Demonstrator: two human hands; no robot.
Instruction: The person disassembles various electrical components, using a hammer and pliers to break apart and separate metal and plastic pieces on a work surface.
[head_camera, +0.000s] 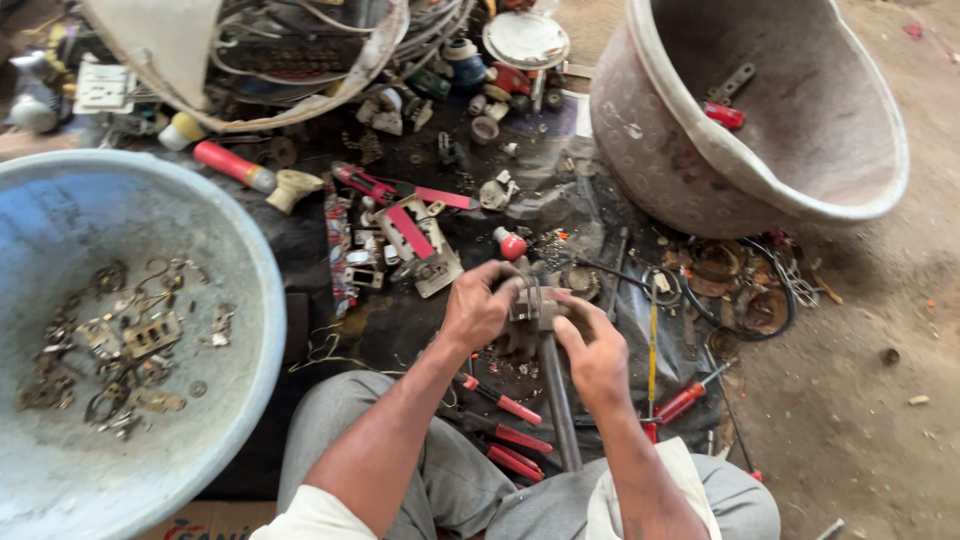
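Both hands meet over one small greyish-brown metal part (530, 308), which sits at the top of a dark upright metal bar (558, 400) rising between the person's knees. Left hand (478, 308) is curled, knuckles up, fingers closed around the part's left side, forearm running down and left toward the body. Right hand (595, 352) grips the part's right side, thumb pressed against it, fingers folded under, wrist bent inward. Directly below the left hand lie several red-handled screwdrivers (505, 432) on a black sheet (400, 320). Just right of the right hand lies another red-handled screwdriver (682, 402), beside a thin yellow rod (652, 350). Well left of the left hand stands a large pale blue plastic basin (255, 300) holding small brass and metal scrap pieces (125, 345). Above and right of the right hand stands a large pinkish-grey tilted tub (650, 150) with a red-handled tool (723, 114) inside.
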